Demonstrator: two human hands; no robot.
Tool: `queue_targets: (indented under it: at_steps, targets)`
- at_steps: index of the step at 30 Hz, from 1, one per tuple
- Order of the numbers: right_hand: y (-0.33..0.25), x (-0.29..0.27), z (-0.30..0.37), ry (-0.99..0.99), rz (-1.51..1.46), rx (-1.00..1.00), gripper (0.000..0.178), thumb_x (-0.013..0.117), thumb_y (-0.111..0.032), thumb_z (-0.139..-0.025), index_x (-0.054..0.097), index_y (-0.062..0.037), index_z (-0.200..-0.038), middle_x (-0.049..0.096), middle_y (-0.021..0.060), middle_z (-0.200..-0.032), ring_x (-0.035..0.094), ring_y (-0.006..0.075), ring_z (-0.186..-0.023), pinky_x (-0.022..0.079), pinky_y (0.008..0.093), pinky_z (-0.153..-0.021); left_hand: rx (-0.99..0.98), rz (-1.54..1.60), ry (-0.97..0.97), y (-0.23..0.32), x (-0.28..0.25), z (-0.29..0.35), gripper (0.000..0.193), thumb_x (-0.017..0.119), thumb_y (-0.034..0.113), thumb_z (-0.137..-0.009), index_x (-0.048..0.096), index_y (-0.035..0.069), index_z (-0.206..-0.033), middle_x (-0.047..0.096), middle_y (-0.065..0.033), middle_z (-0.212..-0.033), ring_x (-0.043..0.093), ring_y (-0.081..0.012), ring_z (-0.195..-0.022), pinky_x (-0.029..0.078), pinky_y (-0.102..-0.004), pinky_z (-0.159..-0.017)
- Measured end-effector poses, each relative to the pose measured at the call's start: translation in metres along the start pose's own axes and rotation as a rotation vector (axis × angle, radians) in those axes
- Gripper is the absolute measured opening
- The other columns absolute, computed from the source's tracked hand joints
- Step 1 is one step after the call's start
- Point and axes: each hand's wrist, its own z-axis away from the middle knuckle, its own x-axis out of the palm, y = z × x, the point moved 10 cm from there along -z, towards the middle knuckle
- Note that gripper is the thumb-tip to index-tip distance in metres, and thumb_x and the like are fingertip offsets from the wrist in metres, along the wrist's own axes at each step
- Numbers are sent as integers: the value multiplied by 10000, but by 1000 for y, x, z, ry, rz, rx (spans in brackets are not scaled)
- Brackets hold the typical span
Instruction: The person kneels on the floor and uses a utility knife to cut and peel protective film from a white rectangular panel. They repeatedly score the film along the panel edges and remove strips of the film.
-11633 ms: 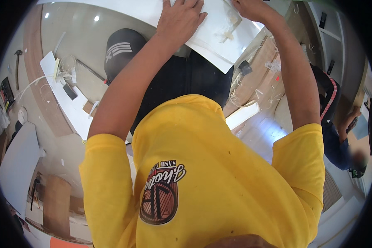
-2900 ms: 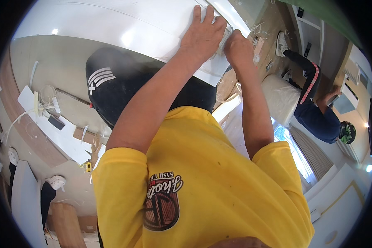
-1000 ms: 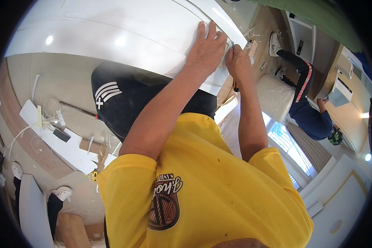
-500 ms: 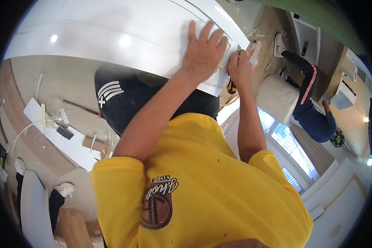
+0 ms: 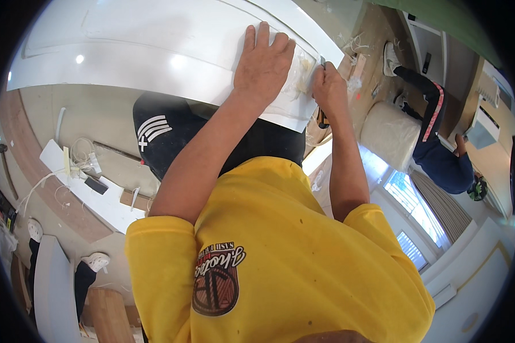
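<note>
My left hand (image 5: 263, 63) lies flat with its fingers spread on the one white panel (image 5: 171, 51) held up in front of me, arm stretched full length. My right hand (image 5: 328, 86) is closed into a fist at the panel's right edge, gripping one dark tool (image 5: 322, 119) whose end sticks out below it. Two hands, set close together.

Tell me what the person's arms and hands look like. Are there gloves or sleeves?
No gloves: the left hand and right hand are bare. Both forearms are bare too. Short yellow T-shirt sleeves end above the elbows. No watch or rings show.
</note>
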Motion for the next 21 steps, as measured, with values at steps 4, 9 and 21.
queue_targets:
  at_steps: [4,9,21]
  targets:
    - [-20,-5,1,4,81,-15,266,524,-177,-1013,598,59,-915,673,328,-807,669,517,-768,528,568,-729,30,-64,-8,5,7,-1,539,591,83,-943,571,158,-1476,577,-83,-1360,420,-424,-1408,278,-614,-1209]
    - [-15,-2,-4,-31,70,35,266,531,-173,-1006,611,57,-898,673,333,-803,671,516,-760,532,571,-731,17,-133,-79,14,19,-5,568,595,83,-937,552,161,-1498,533,-99,-1417,371,-487,-1422,241,-704,-1178]
    - [-24,-4,-5,-5,232,4,264,515,-188,-1001,621,41,-925,683,321,-830,684,505,-798,534,567,-754,60,-125,-87,17,19,-3,555,589,89,-935,547,105,-1488,468,-99,-1515,350,-493,-1421,231,-737,-1162]
